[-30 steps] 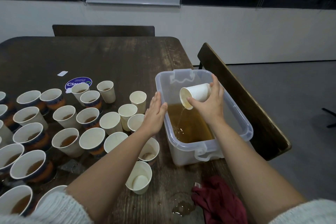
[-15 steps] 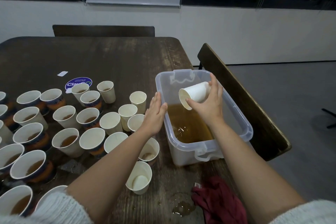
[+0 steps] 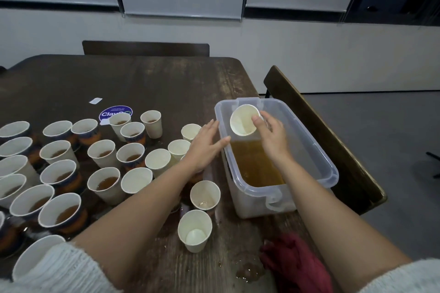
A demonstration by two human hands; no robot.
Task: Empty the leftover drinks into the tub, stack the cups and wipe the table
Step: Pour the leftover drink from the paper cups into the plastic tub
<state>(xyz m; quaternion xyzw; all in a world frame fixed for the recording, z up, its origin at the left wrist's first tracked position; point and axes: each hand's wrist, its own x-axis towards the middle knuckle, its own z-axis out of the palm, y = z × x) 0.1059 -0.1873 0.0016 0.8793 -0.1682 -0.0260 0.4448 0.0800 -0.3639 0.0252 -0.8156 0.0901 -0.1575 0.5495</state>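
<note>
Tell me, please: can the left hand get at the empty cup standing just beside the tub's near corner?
Probably yes. The left hand is open, holds nothing and hovers by the tub wall; the empty cup stands just below its forearm, uncovered.

The left forearm (image 3: 147, 207) covers part of the cups behind it, so how many stand there cannot be counted. The cups (image 3: 14, 197) at the left edge are cut off by the frame, as is the red cloth (image 3: 295, 266) at the bottom. The right hand (image 3: 271, 138) hides the far side of the held cup (image 3: 242, 121), and its fingers there are out of sight. The small print on the round sticker (image 3: 112, 112) is too small to read, and a cup covers part of it.
</note>
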